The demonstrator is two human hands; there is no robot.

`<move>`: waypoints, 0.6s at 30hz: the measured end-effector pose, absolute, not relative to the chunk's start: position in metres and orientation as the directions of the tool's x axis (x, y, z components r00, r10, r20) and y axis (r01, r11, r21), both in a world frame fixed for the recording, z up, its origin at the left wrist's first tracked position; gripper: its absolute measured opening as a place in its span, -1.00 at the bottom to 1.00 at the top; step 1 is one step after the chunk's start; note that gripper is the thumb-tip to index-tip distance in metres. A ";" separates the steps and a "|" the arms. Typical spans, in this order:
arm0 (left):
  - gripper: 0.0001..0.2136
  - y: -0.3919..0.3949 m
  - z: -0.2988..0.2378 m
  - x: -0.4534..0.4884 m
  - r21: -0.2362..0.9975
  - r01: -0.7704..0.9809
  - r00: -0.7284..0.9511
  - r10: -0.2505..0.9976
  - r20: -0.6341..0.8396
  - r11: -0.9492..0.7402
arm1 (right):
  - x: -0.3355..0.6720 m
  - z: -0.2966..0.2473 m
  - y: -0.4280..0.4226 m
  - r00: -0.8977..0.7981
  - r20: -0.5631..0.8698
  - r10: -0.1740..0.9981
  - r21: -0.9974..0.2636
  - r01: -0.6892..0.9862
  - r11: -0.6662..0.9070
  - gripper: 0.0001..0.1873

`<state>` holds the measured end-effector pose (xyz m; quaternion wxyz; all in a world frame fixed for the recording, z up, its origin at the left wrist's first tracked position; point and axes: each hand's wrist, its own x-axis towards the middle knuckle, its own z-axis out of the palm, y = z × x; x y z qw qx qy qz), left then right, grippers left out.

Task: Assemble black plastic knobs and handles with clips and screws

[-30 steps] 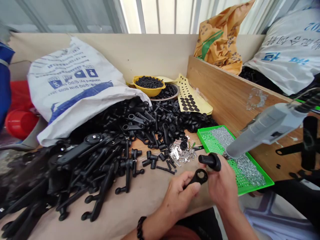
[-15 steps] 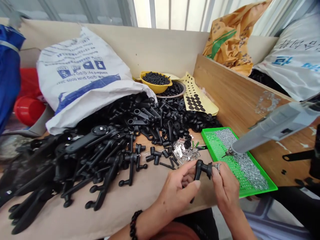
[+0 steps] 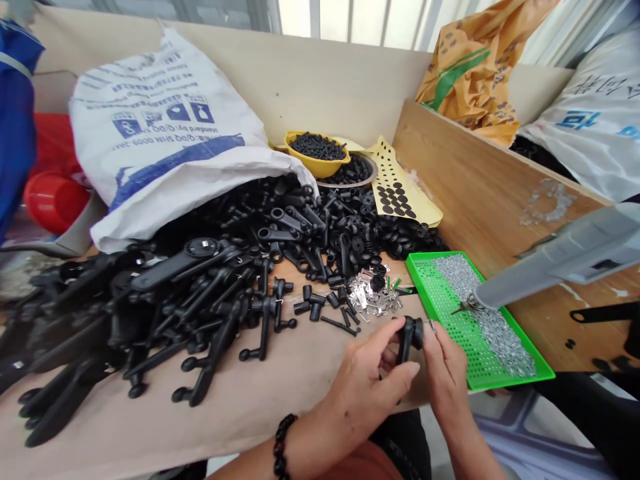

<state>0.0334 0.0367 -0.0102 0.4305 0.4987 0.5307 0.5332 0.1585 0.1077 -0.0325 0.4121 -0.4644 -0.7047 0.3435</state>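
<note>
Near the table's front edge, my left hand [image 3: 373, 370] is closed around a black plastic crank handle [image 3: 406, 340], thumb and fingers gripping its arm. My right hand [image 3: 443, 363] pinches the round black end piece [image 3: 419, 333] on the handle's side, and a small shiny metal bit shows at its fingertips. Just beyond the hands lies a heap of small metal clips [image 3: 373, 293]. Black threaded rods [image 3: 339, 325] and short black sleeves [image 3: 315, 303] rest to the left of the clips.
A green tray [image 3: 440, 333] of small screws stands at right, with a grey power screwdriver [image 3: 540, 267] above it. Black cranks [image 3: 215, 347] pile up at left, before a white sack [image 3: 170, 133]. A yellow bowl [image 3: 325, 167] and a wooden partition [image 3: 480, 173] are behind.
Both hands have come closer together, and the round end piece now sits tighter against the crank handle. The handle has shifted slightly right. The whole view has tilted a little.
</note>
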 end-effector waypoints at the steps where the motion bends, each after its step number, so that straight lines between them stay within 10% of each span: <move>1: -0.57 0.036 -0.009 0.034 0.996 0.072 -0.129 0.989 0.066 -0.057 | 0.159 -0.034 0.108 -0.231 0.284 0.931 -0.857 0.375 0.354 -0.60; 9: -0.64 0.037 -0.011 0.032 0.985 0.170 -0.163 0.985 0.064 -0.036 | 0.163 -0.041 0.105 -0.363 0.511 0.779 -0.609 0.486 0.626 -0.67; 18: -0.76 0.034 -0.007 0.010 0.855 0.468 -0.065 0.957 0.284 -0.222 | 0.181 -0.029 0.104 -0.622 0.301 0.723 -0.700 0.371 0.610 -0.77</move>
